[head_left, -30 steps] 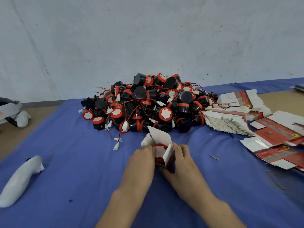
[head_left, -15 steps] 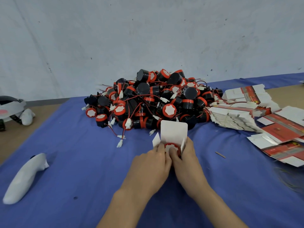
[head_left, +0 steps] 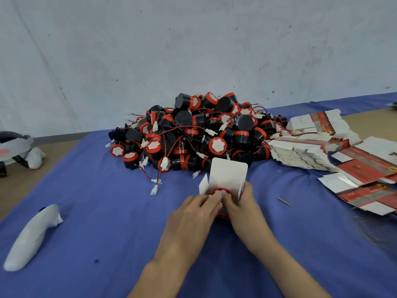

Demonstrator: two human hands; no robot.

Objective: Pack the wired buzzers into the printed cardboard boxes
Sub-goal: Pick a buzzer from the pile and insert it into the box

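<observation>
A small cardboard box point(head_left: 228, 174) stands open on the blue cloth in front of me, its white top flap upright. Inside it sits a buzzer point(head_left: 221, 193) with a red rim and white face. My left hand point(head_left: 193, 216) grips the box's left side, fingertips at the opening over the buzzer. My right hand point(head_left: 242, 208) grips the box's right side, thumb on the buzzer's rim. Behind the box lies a big pile of black and red wired buzzers point(head_left: 199, 132). Flat printed box blanks point(head_left: 300, 153) are stacked to the right.
More red and white flat boxes point(head_left: 369, 175) are spread at the far right. A white handheld controller point(head_left: 32, 235) lies on the blue cloth point(head_left: 107, 222) at the left, a white headset point(head_left: 15, 147) beyond it. A small stick point(head_left: 283, 201) lies right of my hands.
The box has been turned so that its top flap stands upright facing me. Both hands have closed in around the opening, and the buzzer sits lower in the box.
</observation>
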